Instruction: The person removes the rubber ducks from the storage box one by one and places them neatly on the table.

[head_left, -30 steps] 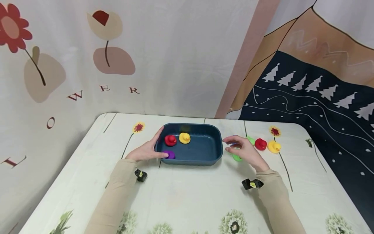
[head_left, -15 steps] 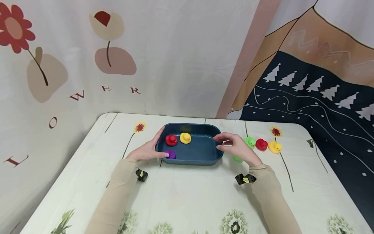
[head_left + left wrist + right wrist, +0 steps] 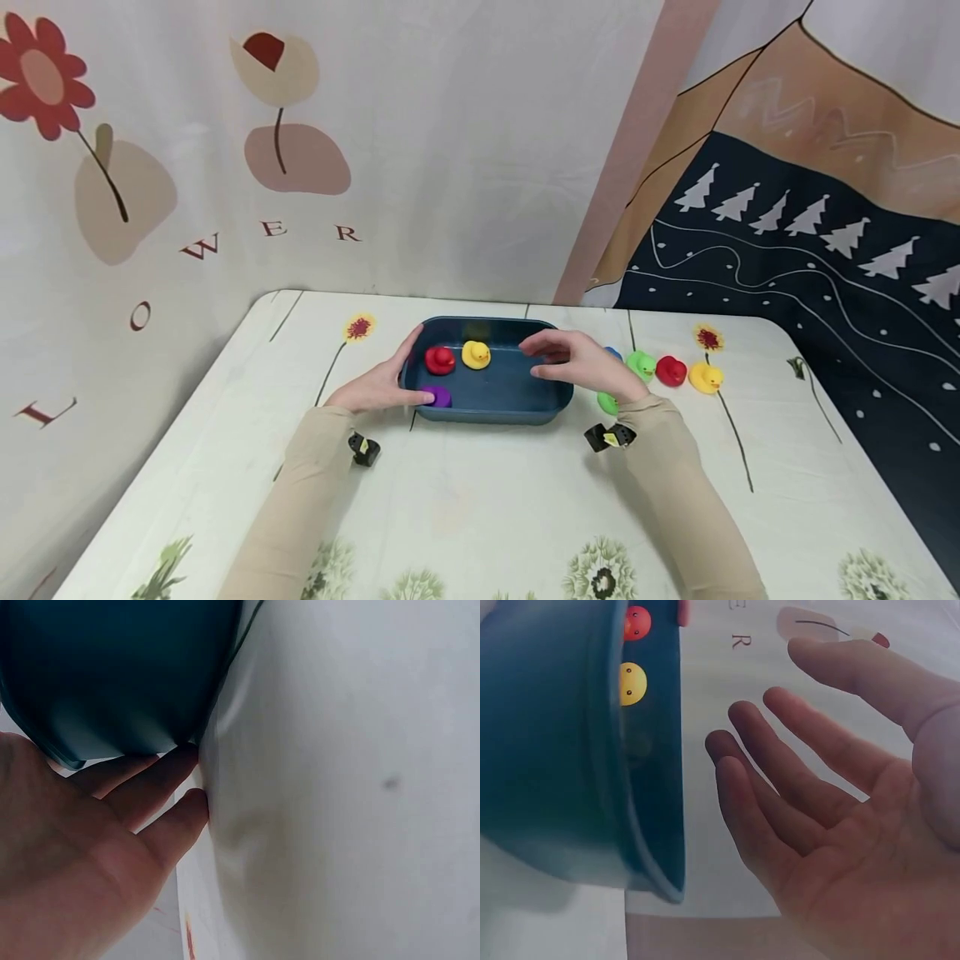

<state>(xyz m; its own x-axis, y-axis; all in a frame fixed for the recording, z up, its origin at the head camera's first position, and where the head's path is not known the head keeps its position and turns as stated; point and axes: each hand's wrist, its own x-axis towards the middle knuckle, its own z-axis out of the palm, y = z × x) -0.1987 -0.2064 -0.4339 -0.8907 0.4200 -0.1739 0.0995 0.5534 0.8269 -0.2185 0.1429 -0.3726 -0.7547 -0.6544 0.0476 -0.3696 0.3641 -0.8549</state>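
Observation:
A dark blue rectangular tray [image 3: 498, 398] stands on the table. My left hand [image 3: 378, 388] grips its left end, thumb over the near rim and fingers along the outer wall. Inside, on the left side, sit a red rubber duck [image 3: 439, 361], a yellow rubber duck [image 3: 476, 356] and, beside my thumb, a purple toy [image 3: 441, 397] partly covered by it. My right hand [image 3: 579, 363] hovers over the tray's right end with fingers loosely bent. Nothing lies between those fingers [image 3: 754, 742] in the right wrist view.
Right of the tray are a green duck [image 3: 641, 366], a red duck [image 3: 671, 371] and a yellow duck [image 3: 706, 378] in a row. Another green toy [image 3: 608, 404] and a blue one [image 3: 613, 352] are partly hidden by my right hand. A curtain [image 3: 465, 167] hangs behind the table.
My right hand has moved left from beside the tray to above its right end, uncovering more of the green duck. The left hand, tray and ducks stay in place.

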